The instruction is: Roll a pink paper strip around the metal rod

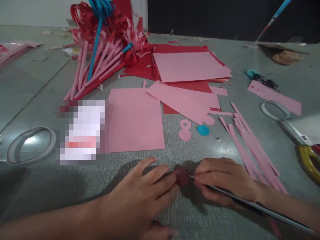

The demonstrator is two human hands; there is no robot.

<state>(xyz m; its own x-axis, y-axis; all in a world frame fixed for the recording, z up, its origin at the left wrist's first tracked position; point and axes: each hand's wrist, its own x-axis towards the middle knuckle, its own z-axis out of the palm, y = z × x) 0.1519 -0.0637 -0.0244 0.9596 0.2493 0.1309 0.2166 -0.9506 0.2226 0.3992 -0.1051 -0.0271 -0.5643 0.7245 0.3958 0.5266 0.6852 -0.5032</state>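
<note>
While both hands rested low on the grey table (37, 186), the left hand (140, 196) had its fingers stretched flat and close together, the tips pressed on the edge of a small dark red paper roll (182, 176) that lay on the table between the two hands. The right hand (225, 181) had its fingers curled shut around a thin dark rod (250, 203), whose tip met the roll from the right. Just beyond the hands lay a pink sheet (135, 120), two small pink paper circles (185, 130) and a blue paper circle (203, 130). A fan of pink strips (247, 146) ran down past the right wrist. Farther back sat a stack of red and pink paper (190, 66) and a bundle of rolled paper sticks (100, 56), mostly pink and red. Yellow-handled scissors (308, 160) lay well off to the right, and a tape ring (31, 145) well off to the left
</note>
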